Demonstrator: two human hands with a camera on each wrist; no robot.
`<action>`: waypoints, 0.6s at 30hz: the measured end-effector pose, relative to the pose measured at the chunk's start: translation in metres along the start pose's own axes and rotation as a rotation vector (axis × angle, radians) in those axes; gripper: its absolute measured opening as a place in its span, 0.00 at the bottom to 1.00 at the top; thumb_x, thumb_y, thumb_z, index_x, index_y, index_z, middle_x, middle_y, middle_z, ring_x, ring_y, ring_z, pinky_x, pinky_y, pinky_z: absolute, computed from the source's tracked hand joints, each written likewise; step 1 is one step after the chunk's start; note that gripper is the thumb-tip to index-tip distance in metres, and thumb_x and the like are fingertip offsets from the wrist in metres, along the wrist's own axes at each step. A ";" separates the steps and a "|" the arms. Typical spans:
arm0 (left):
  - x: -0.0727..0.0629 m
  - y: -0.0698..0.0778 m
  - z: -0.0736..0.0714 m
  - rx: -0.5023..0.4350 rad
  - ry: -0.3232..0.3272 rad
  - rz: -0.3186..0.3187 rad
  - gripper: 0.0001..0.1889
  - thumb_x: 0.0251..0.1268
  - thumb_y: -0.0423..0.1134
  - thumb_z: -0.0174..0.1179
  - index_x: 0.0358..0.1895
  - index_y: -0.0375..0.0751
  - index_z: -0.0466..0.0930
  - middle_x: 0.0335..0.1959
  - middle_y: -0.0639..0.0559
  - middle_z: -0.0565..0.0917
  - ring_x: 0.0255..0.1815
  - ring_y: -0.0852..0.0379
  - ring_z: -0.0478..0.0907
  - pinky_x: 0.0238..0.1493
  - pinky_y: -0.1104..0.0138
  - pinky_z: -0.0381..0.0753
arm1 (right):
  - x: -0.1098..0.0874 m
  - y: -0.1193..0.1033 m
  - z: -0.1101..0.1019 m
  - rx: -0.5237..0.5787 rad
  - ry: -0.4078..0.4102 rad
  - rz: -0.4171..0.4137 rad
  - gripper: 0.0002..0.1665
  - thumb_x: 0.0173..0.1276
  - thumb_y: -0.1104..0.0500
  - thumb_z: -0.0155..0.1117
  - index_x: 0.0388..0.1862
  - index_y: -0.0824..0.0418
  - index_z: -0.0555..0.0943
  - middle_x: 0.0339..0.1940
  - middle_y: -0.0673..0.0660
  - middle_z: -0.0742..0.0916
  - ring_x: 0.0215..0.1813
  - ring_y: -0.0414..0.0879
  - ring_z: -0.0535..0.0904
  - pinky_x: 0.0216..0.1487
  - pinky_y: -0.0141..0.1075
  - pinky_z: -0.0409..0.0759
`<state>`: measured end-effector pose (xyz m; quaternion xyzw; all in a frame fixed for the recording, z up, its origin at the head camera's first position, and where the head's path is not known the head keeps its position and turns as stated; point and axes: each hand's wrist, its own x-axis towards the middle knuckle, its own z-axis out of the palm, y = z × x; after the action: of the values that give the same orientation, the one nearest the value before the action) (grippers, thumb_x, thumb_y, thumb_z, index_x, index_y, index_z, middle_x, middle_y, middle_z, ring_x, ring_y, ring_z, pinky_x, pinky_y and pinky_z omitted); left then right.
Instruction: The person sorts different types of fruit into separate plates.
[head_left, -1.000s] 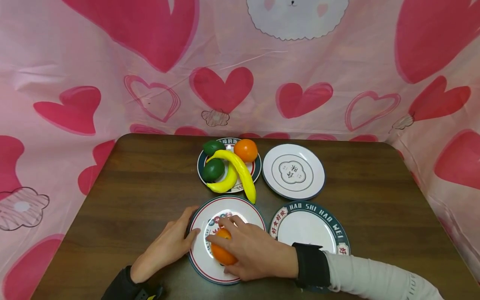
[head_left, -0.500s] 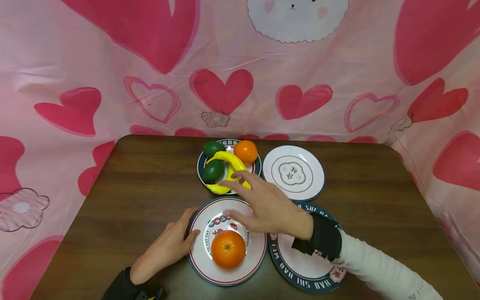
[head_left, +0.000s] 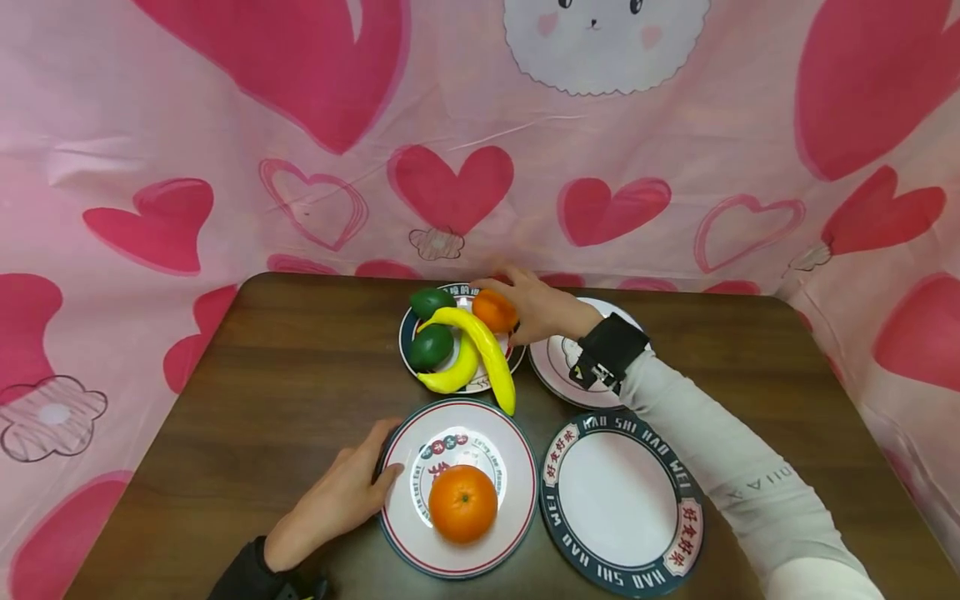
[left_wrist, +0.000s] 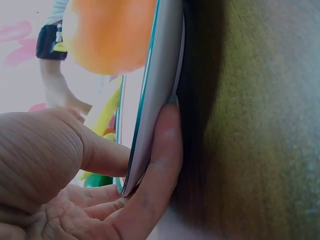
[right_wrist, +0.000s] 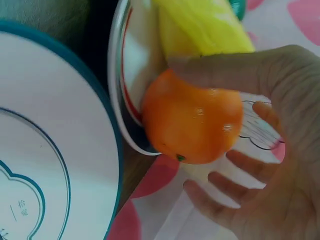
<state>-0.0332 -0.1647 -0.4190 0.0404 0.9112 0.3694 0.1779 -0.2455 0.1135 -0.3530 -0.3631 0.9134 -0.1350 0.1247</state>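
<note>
My left hand (head_left: 341, 492) grips the left rim of the front white plate (head_left: 405, 542), thumb on top and fingers beneath, as the left wrist view shows. A large orange (head_left: 462, 502) sits on that plate. At the back, my right hand (head_left: 543, 304) reaches round a smaller orange fruit (head_left: 495, 311) on the dark-rimmed plate (head_left: 406, 337). In the right wrist view the thumb lies along this orange fruit (right_wrist: 192, 122), while the spread fingers stand apart from it. Two bananas (head_left: 491, 367) and two green avocado-like fruits (head_left: 431, 347) share that plate.
A white plate (head_left: 551, 367) lies back right, partly under my right forearm. Front right is a plate with a dark lettered rim (head_left: 577, 558). The brown table (head_left: 300, 358) ends at a pink heart-print cloth (head_left: 337, 208) behind.
My right hand has let go of the large orange on the front plate and moved away to the smaller orange fruit at the back. The left hand keeps its place on the rim.
</note>
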 end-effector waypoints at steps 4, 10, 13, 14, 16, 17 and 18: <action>0.001 -0.001 0.001 -0.004 -0.002 -0.013 0.32 0.69 0.36 0.66 0.73 0.44 0.64 0.59 0.43 0.82 0.48 0.52 0.83 0.59 0.45 0.82 | 0.012 0.003 0.005 -0.054 -0.038 -0.032 0.53 0.56 0.55 0.80 0.79 0.48 0.65 0.74 0.63 0.67 0.71 0.62 0.65 0.69 0.55 0.77; 0.003 0.002 0.000 -0.002 0.003 -0.007 0.32 0.69 0.36 0.66 0.73 0.43 0.64 0.59 0.42 0.82 0.48 0.52 0.83 0.59 0.45 0.82 | 0.020 0.006 0.013 -0.102 -0.043 -0.010 0.46 0.59 0.55 0.76 0.76 0.47 0.69 0.68 0.62 0.73 0.64 0.60 0.72 0.66 0.52 0.79; 0.003 0.003 0.001 -0.011 0.001 -0.001 0.32 0.69 0.36 0.66 0.73 0.43 0.64 0.58 0.43 0.82 0.47 0.52 0.82 0.59 0.46 0.82 | 0.021 0.008 0.019 -0.102 -0.031 0.007 0.45 0.57 0.56 0.77 0.74 0.49 0.71 0.65 0.62 0.74 0.61 0.58 0.75 0.63 0.50 0.82; 0.003 0.003 0.002 -0.013 0.000 -0.002 0.32 0.69 0.35 0.66 0.73 0.43 0.64 0.57 0.43 0.83 0.46 0.52 0.82 0.59 0.46 0.83 | 0.021 0.008 0.021 -0.103 -0.029 0.012 0.45 0.57 0.56 0.78 0.73 0.50 0.71 0.65 0.61 0.75 0.60 0.58 0.75 0.62 0.49 0.82; 0.003 0.003 0.002 -0.019 -0.003 -0.006 0.32 0.68 0.35 0.66 0.73 0.44 0.64 0.56 0.44 0.83 0.46 0.53 0.82 0.59 0.46 0.83 | 0.022 0.009 0.024 -0.105 -0.031 0.023 0.45 0.55 0.55 0.79 0.72 0.50 0.71 0.63 0.61 0.75 0.59 0.56 0.75 0.61 0.48 0.83; 0.003 0.002 0.003 -0.022 -0.004 -0.006 0.32 0.68 0.35 0.66 0.73 0.44 0.64 0.56 0.44 0.83 0.45 0.53 0.81 0.58 0.46 0.83 | 0.023 0.009 0.025 -0.108 -0.031 0.028 0.45 0.55 0.55 0.79 0.72 0.51 0.71 0.63 0.61 0.75 0.58 0.56 0.75 0.60 0.48 0.83; 0.004 0.002 0.003 -0.021 -0.004 -0.008 0.32 0.68 0.35 0.66 0.73 0.44 0.64 0.56 0.44 0.83 0.45 0.53 0.81 0.58 0.47 0.83 | 0.023 0.009 0.026 -0.108 -0.032 0.034 0.46 0.54 0.54 0.80 0.72 0.51 0.71 0.62 0.61 0.75 0.58 0.56 0.75 0.60 0.48 0.84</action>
<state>-0.0359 -0.1605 -0.4203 0.0354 0.9071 0.3780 0.1815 -0.2593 0.0995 -0.3829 -0.3559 0.9233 -0.0774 0.1219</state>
